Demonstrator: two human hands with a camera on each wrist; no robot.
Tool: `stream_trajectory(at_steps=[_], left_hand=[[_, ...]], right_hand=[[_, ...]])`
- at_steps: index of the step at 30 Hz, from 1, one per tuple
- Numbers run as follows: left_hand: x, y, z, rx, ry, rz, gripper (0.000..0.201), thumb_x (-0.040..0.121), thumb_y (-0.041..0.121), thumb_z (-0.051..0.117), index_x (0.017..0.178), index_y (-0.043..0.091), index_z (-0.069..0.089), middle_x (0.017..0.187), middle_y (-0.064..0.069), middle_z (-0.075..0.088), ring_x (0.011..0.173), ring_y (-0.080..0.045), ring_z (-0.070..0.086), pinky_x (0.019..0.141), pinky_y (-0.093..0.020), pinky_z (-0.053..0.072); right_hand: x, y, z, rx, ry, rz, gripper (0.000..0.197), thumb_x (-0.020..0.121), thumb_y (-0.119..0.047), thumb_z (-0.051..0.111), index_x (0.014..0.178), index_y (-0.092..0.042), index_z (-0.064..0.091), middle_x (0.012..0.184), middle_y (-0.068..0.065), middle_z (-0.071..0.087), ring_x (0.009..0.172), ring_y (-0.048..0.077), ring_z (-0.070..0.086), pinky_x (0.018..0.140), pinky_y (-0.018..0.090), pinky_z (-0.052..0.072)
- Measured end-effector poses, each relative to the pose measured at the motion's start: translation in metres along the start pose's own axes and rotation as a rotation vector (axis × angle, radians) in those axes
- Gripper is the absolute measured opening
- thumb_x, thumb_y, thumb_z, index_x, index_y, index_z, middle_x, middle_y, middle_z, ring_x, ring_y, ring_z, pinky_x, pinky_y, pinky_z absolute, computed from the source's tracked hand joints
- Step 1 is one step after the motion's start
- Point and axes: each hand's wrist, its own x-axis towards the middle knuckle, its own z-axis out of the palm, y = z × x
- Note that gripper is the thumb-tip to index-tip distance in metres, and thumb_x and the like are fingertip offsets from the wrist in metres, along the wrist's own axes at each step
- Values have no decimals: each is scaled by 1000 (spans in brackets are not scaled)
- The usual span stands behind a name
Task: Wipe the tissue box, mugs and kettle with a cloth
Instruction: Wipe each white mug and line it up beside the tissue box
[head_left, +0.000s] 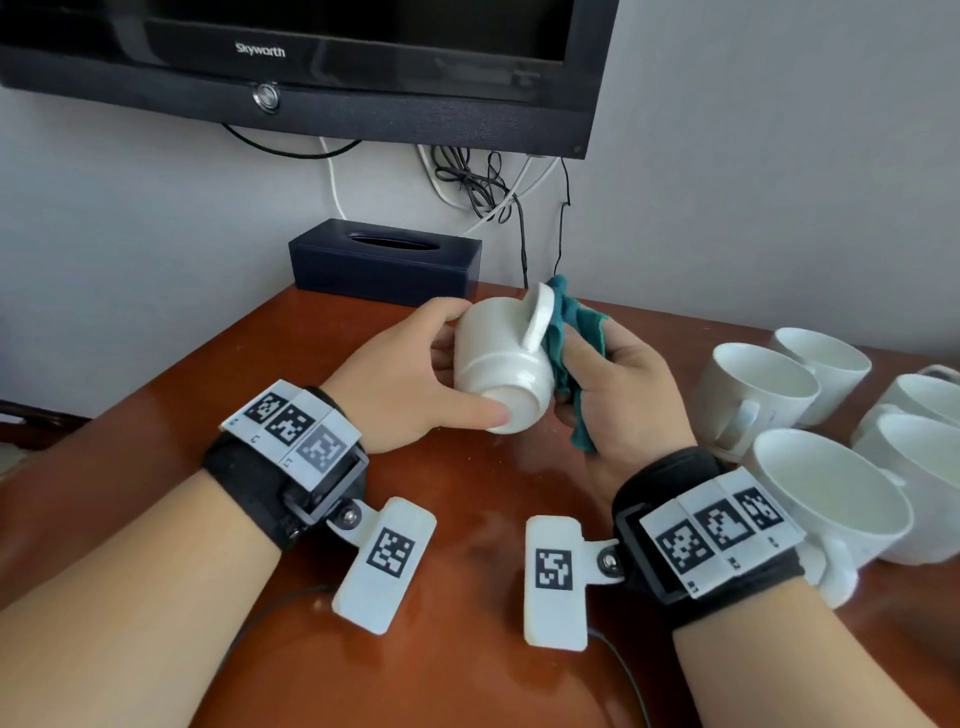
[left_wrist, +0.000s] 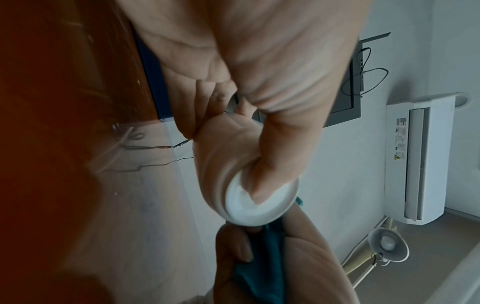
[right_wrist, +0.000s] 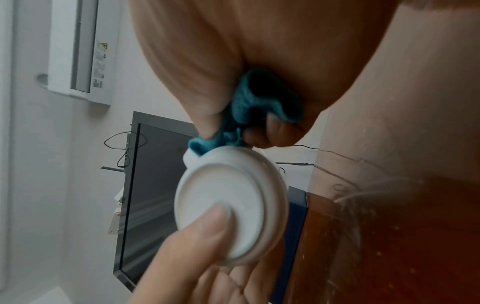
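Observation:
A white mug (head_left: 498, 358) is held on its side above the table, base toward me and handle up. My left hand (head_left: 415, 384) grips it, thumb on the base (left_wrist: 255, 205) and fingers on the far side. My right hand (head_left: 623, 389) holds a teal cloth (head_left: 569, 332) bunched against the mug's right side by the handle. In the right wrist view the cloth (right_wrist: 259, 109) sits in my curled fingers just above the mug's base (right_wrist: 231, 205). A dark blue tissue box (head_left: 384, 260) stands at the back against the wall. No kettle shows.
Several white mugs (head_left: 758, 395) stand upright at the right of the brown wooden table (head_left: 467, 649). A black television (head_left: 311, 57) hangs on the wall above, with cables (head_left: 483, 187) dangling behind the tissue box. An air conditioner (left_wrist: 420, 156) shows in the wrist views.

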Motion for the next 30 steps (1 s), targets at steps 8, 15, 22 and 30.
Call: stream_trajectory(at_steps=[8,15,22,30], left_hand=[[0,3,1,43,169,-50,86,60,60,90,133,48,47,115,20,66,101,-1,66,93,-41,57],[0,7,-2,85,226,-54,95,62,59,88,143,48,39,127,18,55,110,-8,59,91,-38,53],[0,10,-5,214,272,-44,95,68,50,90,145,44,35,131,16,44,119,-15,48,94,-39,46],[4,7,-8,317,300,-130,89,66,56,85,140,42,38,124,11,44,120,-19,42,89,-41,43]], right_hand=[[-6,-3,2,30,-43,46,14,104,-14,61,98,-13,74,67,-4,60,54,11,44,45,23,36],[-8,-1,9,54,-2,90,13,101,-20,66,89,-17,70,67,0,59,50,11,46,44,22,38],[-5,4,10,-8,120,51,17,95,-25,74,106,-13,70,79,3,67,57,11,55,48,24,42],[-11,-7,13,45,1,-54,14,98,-12,68,109,-7,76,77,-3,71,58,2,59,50,15,44]])
